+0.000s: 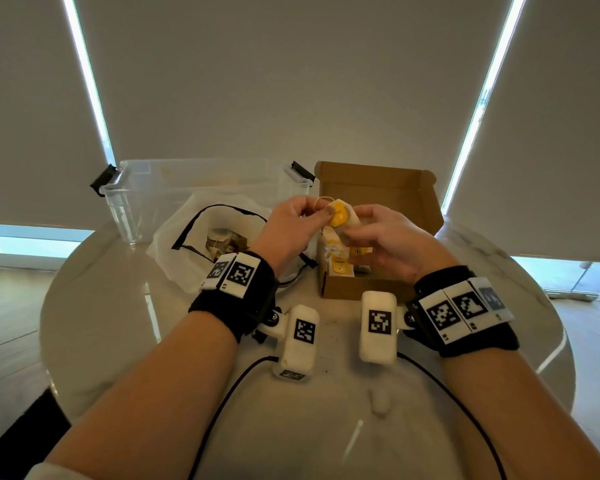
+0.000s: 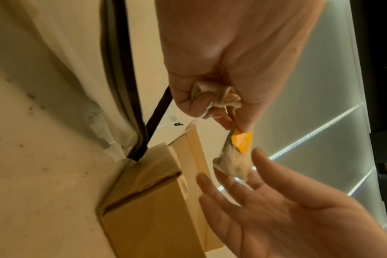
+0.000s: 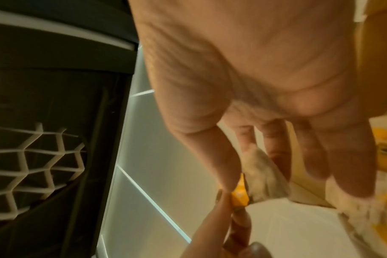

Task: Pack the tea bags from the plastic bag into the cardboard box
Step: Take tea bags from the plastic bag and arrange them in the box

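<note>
My left hand (image 1: 326,212) pinches the yellow tag (image 1: 338,213) of a tea bag (image 2: 231,164) above the open cardboard box (image 1: 371,287). More crumpled tea bags (image 2: 216,97) sit bunched in that hand's palm. My right hand (image 1: 354,225) reaches in from the right with its fingers (image 2: 223,190) nearly straight; its thumb and fingers lie either side of the hanging bag and touch its lower end. Several tea bags (image 1: 340,263) stand in the box's left part. The plastic bag (image 1: 194,244), black-rimmed and open, lies left of the box with tea bags (image 1: 222,242) inside.
A clear plastic tub (image 1: 160,192) with black clips stands behind the plastic bag. The box's lid (image 1: 378,181) stands up at the back. Everything rests on a round pale table (image 1: 118,323), with a small white lump (image 1: 380,403) near its front. Black cables trail from both wrist units.
</note>
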Motion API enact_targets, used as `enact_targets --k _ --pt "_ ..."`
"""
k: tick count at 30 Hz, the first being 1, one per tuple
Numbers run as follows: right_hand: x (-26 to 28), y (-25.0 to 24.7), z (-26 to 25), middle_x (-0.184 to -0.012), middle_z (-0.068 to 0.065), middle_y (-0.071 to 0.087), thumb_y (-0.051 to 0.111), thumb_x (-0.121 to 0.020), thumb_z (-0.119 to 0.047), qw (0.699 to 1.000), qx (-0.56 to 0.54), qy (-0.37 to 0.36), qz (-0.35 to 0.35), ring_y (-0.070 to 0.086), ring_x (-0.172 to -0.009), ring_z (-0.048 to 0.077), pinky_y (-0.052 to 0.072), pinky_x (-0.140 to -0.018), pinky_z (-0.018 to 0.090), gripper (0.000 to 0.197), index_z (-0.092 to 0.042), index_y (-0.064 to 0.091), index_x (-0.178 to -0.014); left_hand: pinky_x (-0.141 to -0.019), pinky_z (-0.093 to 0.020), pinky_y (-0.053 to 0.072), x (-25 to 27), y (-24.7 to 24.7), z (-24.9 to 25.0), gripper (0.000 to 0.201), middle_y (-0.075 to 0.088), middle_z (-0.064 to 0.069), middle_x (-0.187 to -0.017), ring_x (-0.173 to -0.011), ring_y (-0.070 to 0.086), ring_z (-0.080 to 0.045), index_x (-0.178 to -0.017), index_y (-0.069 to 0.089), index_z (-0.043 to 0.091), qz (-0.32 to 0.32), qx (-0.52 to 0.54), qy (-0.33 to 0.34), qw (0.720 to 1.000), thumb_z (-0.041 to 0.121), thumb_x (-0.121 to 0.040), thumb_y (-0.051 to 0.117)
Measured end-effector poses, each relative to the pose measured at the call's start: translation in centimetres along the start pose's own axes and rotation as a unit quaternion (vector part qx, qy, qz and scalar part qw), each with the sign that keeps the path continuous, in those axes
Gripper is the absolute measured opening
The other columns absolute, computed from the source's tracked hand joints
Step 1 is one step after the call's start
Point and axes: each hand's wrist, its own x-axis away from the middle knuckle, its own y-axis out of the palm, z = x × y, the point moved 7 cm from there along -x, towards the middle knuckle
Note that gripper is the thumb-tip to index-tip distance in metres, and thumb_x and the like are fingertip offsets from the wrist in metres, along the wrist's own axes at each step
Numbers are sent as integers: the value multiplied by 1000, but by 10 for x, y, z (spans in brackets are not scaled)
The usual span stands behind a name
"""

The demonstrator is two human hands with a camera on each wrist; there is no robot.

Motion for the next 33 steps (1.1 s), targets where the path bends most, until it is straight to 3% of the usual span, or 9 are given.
enact_targets --k 2,5,9,13,17,20,26,29,33 --pt "0 -5 -5 -119 2 58 64 -86 -15 996 73 -44 27 56 -112 20 49 -92 42 46 -20 50 -130 -51 -6 39 0 -2 3 14 54 10 -78 -58 52 9 -97 64 16 1 -29 18 999 27 -89 62" --pt "2 -12 -15 -117 -8 53 66 -85 -13 976 151 -124 94 48 -113 11 42 -95 32 46 -22 53 -129 -59 -4 39 0 -3 9 9 58 9 -86 -70 49 3 -92 65 17 -5 -81 49 995 25 -88 64" --pt "7 -12 -21 -91 -8 61 68 -82 -10 965 163 -159 128 57 -87 7 48 -74 20 13 -20 67 -90 -62 -6 39 1 3 13 10 61 7 -93 -72 49 2 -95 66 18 -34 -117 82 989 25 -88 64" --pt "1 -31 -8 -87 3 64 62 -88 -7 970 127 -87 189 61 -73 9 50 -58 17 10 -16 62 -83 -58 -17 44 0 12 -3 18 57 4 -94 -67 49 -4 -111 53 21 -73 -73 -16 995 32 -98 46" --pt "-9 -53 21 -85 9 62 55 -92 -5 966 113 80 219 63 -70 16 54 -60 24 11 -5 60 -102 -65 -26 46 5 21 -20 28 53 -6 -100 -87 51 -18 -119 47 14 -102 63 -137 983 7 -94 40" --pt "-15 -47 38 -85 14 61 54 -90 3 967 105 162 166 62 -69 21 54 -58 27 18 2 58 -108 -62 -25 44 5 20 -25 41 51 -12 -101 -77 50 -19 -120 45 9 -98 98 -152 979 -10 -85 39" --pt "-26 -36 46 -93 14 61 54 -89 8 976 54 154 143 61 -69 17 57 -61 26 31 5 53 -119 -59 -21 46 4 20 -37 42 42 -24 -129 -74 53 -19 -119 44 6 -74 139 -194 968 -16 -84 35" --pt "-31 -38 50 -117 24 59 52 -86 13 979 18 127 156 60 -73 18 56 -71 28 36 8 53 -122 -63 -23 47 4 20 -36 37 42 -24 -129 -76 52 -21 -119 43 6 -68 158 -195 966 -13 -87 37" --pt "-29 -36 52 -101 13 60 53 -88 8 976 22 158 151 61 -86 22 54 -81 32 18 3 61 -105 -68 -27 50 1 20 -36 28 46 -16 -118 -88 54 -24 -112 47 12 -69 175 -183 965 -6 -92 39"
